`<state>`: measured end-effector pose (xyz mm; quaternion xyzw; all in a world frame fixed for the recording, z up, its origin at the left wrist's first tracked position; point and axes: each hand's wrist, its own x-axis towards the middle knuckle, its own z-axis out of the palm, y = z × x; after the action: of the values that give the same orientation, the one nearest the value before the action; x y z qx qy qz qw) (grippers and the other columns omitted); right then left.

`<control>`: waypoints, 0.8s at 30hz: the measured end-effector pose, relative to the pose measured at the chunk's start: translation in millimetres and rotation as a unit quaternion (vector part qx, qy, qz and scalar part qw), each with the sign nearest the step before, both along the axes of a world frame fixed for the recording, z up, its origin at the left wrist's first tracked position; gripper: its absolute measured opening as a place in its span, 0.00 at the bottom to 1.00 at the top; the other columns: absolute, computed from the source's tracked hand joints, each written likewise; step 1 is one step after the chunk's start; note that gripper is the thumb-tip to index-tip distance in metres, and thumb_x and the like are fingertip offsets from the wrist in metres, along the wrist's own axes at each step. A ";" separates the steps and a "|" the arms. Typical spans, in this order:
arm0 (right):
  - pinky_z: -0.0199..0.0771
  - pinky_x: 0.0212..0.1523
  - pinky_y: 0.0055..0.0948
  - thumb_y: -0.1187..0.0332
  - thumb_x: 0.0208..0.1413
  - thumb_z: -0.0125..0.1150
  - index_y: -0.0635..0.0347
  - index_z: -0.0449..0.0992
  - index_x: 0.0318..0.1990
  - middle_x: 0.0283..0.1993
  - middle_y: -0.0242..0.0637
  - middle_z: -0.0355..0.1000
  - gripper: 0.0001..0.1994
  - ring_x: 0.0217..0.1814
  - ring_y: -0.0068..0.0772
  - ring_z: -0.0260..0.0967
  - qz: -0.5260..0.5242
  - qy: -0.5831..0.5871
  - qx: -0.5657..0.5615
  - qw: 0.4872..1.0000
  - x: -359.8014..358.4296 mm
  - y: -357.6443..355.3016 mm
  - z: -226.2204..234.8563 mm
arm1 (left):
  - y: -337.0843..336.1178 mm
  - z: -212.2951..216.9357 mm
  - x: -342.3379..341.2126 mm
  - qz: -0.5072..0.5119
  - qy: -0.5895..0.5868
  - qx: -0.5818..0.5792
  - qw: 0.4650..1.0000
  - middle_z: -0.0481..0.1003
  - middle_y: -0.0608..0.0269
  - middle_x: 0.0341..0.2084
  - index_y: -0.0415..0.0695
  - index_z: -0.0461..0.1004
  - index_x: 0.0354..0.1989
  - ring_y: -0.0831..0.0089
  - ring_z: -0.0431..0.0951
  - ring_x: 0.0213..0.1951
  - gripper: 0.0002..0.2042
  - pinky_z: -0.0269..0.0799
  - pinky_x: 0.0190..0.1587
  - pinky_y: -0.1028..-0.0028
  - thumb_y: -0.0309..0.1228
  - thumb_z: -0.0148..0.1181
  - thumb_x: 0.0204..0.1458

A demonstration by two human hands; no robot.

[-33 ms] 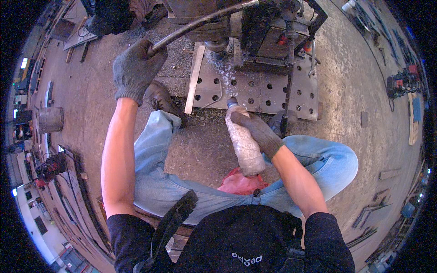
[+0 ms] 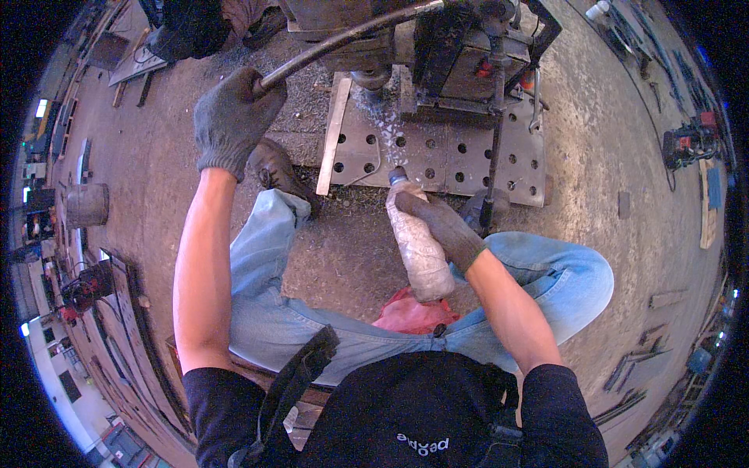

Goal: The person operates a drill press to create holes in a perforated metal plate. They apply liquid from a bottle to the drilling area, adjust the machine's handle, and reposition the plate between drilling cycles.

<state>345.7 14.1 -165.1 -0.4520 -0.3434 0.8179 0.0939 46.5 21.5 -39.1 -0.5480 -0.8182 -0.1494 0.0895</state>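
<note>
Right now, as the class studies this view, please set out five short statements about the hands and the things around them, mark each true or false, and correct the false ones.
1. The left hand grips a metal bar. True.
2. The right hand is empty. False: it holds a bottle.
3. Both hands wear dark grey gloves. True.
4. The metal plate has an unbroken surface. False: it has rows of round holes.
5. The crumpled reddish item shows between the person's legs. True.
</note>
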 end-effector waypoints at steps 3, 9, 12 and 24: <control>0.71 0.24 0.26 0.51 0.55 0.61 0.59 0.72 0.44 0.28 0.31 0.70 0.20 0.23 0.23 0.67 -0.005 -0.012 0.007 1.000 0.0 -0.9 -7.1 | 0.3 -0.1 -0.4 -0.005 0.007 0.001 1.000 0.74 0.52 0.21 0.49 0.76 0.28 0.51 0.77 0.28 0.18 0.70 0.31 0.59 0.52 0.61 0.45; 0.72 0.35 0.27 0.49 0.51 0.63 0.60 0.71 0.49 0.36 0.36 0.72 0.26 0.32 0.26 0.69 0.034 -0.017 -0.026 0.999 4.3 4.9 -2.0 | 0.8 0.0 0.2 0.008 0.015 -0.009 1.000 0.74 0.52 0.21 0.49 0.76 0.27 0.51 0.76 0.27 0.18 0.70 0.30 0.59 0.52 0.61 0.45; 0.72 0.35 0.27 0.50 0.51 0.63 0.60 0.71 0.49 0.36 0.35 0.72 0.25 0.32 0.26 0.70 0.016 -0.006 -0.019 1.000 2.9 3.1 2.1 | 1.1 -1.3 0.0 0.007 0.015 -0.003 1.000 0.74 0.52 0.20 0.49 0.76 0.26 0.51 0.76 0.27 0.18 0.70 0.29 0.59 0.52 0.61 0.44; 0.72 0.36 0.27 0.49 0.53 0.61 0.59 0.71 0.50 0.38 0.34 0.72 0.26 0.34 0.24 0.69 0.023 -0.019 0.008 1.000 5.3 3.9 -1.5 | -0.9 -1.2 1.2 -0.007 0.003 0.009 1.000 0.74 0.52 0.21 0.49 0.75 0.26 0.52 0.77 0.28 0.17 0.70 0.31 0.60 0.51 0.61 0.45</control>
<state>351.0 18.0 -166.6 -0.4587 -0.3622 0.8082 0.0724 47.7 20.6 -40.4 -0.5531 -0.8128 -0.1556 0.0958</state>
